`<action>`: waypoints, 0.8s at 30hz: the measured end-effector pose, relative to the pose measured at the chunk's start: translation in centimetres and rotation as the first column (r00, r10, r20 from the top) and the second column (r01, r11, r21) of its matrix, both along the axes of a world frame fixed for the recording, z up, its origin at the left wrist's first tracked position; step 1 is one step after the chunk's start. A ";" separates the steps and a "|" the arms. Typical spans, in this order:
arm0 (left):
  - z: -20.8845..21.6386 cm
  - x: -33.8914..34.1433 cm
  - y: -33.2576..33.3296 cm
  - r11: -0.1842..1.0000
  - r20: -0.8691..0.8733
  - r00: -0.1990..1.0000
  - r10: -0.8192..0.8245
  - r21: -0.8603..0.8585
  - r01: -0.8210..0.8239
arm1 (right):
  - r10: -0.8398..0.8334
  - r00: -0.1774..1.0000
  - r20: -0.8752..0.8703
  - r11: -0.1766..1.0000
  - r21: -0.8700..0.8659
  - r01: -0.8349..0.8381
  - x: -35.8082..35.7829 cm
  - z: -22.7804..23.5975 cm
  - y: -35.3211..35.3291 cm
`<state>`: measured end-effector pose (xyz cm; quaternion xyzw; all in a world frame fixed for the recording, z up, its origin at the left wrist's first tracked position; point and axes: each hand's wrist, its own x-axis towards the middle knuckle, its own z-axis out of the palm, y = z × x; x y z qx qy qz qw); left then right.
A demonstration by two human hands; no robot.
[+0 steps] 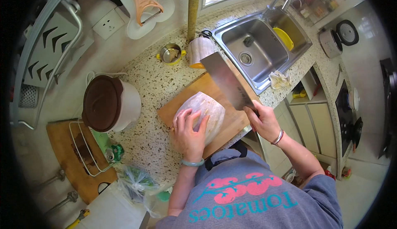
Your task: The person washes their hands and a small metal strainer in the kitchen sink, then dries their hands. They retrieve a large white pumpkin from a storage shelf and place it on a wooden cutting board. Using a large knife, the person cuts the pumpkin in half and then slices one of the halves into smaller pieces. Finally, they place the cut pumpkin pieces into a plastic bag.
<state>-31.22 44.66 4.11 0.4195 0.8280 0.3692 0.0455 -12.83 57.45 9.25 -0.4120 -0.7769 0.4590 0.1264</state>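
A large pale-skinned piece of pumpkin (pixel 212 112) lies on a wooden cutting board (pixel 168 109) in the middle. My left hand (pixel 189 134) presses on its left side, fingers curved over the skin and holding it against the board. In my right hand (pixel 264 122) is a cleaver (pixel 226 82), gripped by its handle. Its broad blade is raised above the board's far right part, apart from the pumpkin and pointing toward the back. Behind the board stands another pumpkin piece (pixel 201 49) with an orange cut edge at its bottom.
A small metal pot (pixel 170 54) with yellow handles stands behind the board. The double sink (pixel 264 51) is at back right, a cloth (pixel 280 80) on its near edge. At left are a brown-lidded pot (pixel 102 103) and a wire rack (pixel 84 148); a plastic bag (pixel 138 181) lies nearer.
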 end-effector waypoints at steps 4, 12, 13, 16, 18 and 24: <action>-0.3 -0.1 0.2 1.000 0.050 0.999 0.019 0.015 -0.020 | 0.164 0.977 0.133 0.972 0.145 -0.183 -1.9 1.2 -0.3; -0.8 -0.5 0.3 0.998 -0.060 0.998 -0.007 0.063 0.011 | 0.247 0.917 0.314 0.924 0.207 -0.320 -2.5 1.1 -1.3; -0.9 -0.5 0.3 0.998 -0.081 0.997 -0.014 0.056 0.019 | 0.247 0.910 0.333 0.926 0.195 -0.322 -2.5 1.3 -1.3; -1.6 -0.4 0.1 0.999 -0.016 0.999 -0.029 -0.015 0.029 | 0.262 0.879 0.399 0.923 0.163 -0.349 -2.6 2.0 -1.5; -1.5 -0.5 0.1 0.998 -0.009 0.999 -0.043 -0.035 0.043 | 0.263 0.860 0.437 0.923 0.146 -0.356 -2.7 2.5 -1.7; -1.7 -0.9 0.3 0.995 0.000 0.997 -0.071 -0.077 0.071 | 0.220 0.790 0.572 0.926 0.132 -0.354 -4.1 4.1 -2.4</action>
